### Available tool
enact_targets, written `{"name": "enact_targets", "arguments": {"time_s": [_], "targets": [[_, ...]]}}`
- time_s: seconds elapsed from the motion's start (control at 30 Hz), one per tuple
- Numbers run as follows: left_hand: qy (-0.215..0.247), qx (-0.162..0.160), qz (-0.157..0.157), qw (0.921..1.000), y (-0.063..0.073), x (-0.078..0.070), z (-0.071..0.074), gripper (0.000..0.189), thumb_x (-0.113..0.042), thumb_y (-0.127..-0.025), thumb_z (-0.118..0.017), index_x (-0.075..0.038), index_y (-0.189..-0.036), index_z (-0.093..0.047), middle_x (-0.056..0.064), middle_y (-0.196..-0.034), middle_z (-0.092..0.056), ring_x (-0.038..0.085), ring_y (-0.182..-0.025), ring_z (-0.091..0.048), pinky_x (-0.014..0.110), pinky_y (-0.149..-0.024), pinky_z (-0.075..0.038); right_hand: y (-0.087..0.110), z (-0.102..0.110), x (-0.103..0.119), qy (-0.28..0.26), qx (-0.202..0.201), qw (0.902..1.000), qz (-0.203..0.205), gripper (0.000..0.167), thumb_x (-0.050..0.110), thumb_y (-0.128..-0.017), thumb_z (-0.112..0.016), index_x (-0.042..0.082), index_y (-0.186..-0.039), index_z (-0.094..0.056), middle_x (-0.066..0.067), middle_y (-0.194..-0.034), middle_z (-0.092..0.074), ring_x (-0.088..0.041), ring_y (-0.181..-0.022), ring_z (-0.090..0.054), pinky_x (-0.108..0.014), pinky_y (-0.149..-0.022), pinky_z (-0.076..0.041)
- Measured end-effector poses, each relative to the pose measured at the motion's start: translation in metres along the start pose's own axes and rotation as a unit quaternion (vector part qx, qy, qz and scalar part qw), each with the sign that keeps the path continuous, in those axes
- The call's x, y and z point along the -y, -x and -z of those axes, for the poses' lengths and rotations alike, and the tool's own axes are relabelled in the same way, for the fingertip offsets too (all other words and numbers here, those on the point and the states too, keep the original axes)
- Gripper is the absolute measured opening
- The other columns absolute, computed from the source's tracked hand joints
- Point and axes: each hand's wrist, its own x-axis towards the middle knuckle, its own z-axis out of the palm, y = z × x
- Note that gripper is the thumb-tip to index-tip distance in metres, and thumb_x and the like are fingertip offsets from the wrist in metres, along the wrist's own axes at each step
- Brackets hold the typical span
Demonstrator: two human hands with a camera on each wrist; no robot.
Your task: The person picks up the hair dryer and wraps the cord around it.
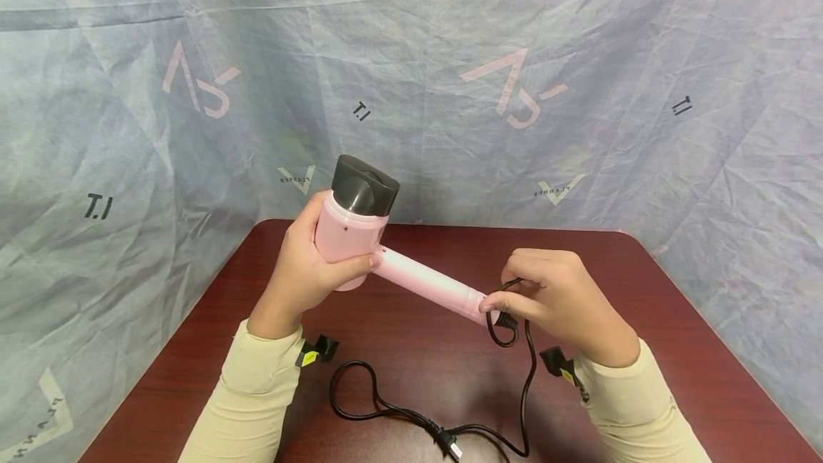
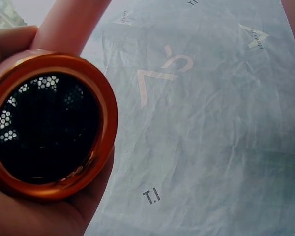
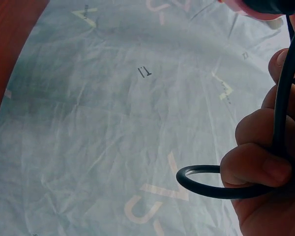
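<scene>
A pink hair dryer is held up above the table, its dark nozzle tilted upward. My left hand grips its barrel, with the thumb across the front near the handle joint. In the left wrist view the round rear intake with its orange-copper rim faces the camera. My right hand holds the black cord close to the handle's end, fingers curled round it; a small loop hangs under the thumb. In the right wrist view the cord loops out from between the curled fingers.
The plug and a loop of cord lie on the dark red table near its front edge. A grey printed cloth hangs behind the table and along both sides. Black wrist cameras sit at both sleeves.
</scene>
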Motion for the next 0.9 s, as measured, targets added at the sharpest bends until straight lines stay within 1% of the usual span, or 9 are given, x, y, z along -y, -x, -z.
{"name": "enact_targets", "arguments": {"time_s": [0.2,0.3,0.47,0.7,0.9], "targets": [[0.048,0.014,-0.013,0.9987,-0.001,0.0,0.0,0.071,-0.001,-0.067,-0.093,-0.016,-0.129,-0.061,0.007,-0.106,-0.07,0.028,-0.089,-0.067,0.034,-0.074,-0.058,-0.002,-0.002,0.003,-0.069,-0.018,0.9974,-0.008,0.037,0.054,-0.083,-0.076,0.024,-0.072,-0.057,0.012,-0.062,-0.036,0.009,-0.061,-0.027,-0.009,-0.052,-0.024],[0.068,0.021,-0.011,0.9974,-0.001,0.0,-0.001,0.07,0.002,-0.068,-0.091,-0.013,-0.129,-0.061,0.009,-0.107,-0.07,0.029,-0.09,-0.068,0.035,-0.076,-0.059,-0.004,-0.003,0.006,-0.106,-0.026,0.994,-0.007,0.038,0.052,-0.086,-0.074,0.021,-0.072,-0.057,0.008,-0.061,-0.033,0.007,-0.061,-0.025,-0.011,-0.051,-0.021],[0.094,0.029,-0.003,0.9952,-0.001,0.0,-0.002,0.068,0.003,-0.07,-0.088,-0.012,-0.131,-0.06,0.011,-0.109,-0.07,0.03,-0.092,-0.069,0.035,-0.079,-0.06,-0.006,-0.006,0.007,-0.161,-0.036,0.9863,-0.01,0.039,0.052,-0.088,-0.07,0.019,-0.073,-0.058,0.006,-0.061,-0.031,0.004,-0.059,-0.025,-0.012,-0.049,-0.02],[0.109,0.03,0.0,0.9935,-0.002,0.0,-0.004,0.066,0.002,-0.073,-0.085,-0.012,-0.132,-0.06,0.011,-0.11,-0.069,0.03,-0.092,-0.069,0.035,-0.079,-0.059,-0.005,-0.013,0.005,-0.249,-0.05,0.9672,-0.005,0.039,0.046,-0.093,-0.069,0.014,-0.074,-0.059,0.004,-0.062,-0.031,-0.002,-0.056,-0.026,-0.015,-0.048,-0.021],[0.126,0.028,0.009,0.9916,-0.001,-0.005,-0.007,0.067,0.0,-0.074,-0.084,-0.013,-0.135,-0.06,0.012,-0.113,-0.069,0.031,-0.093,-0.068,0.037,-0.08,-0.059,-0.003,-0.018,0.005,-0.304,-0.06,0.9506,-0.023,0.039,0.044,-0.095,-0.069,0.011,-0.075,-0.059,0.003,-0.064,-0.039,-0.005,-0.057,-0.031,-0.017,-0.048,-0.024]]}}
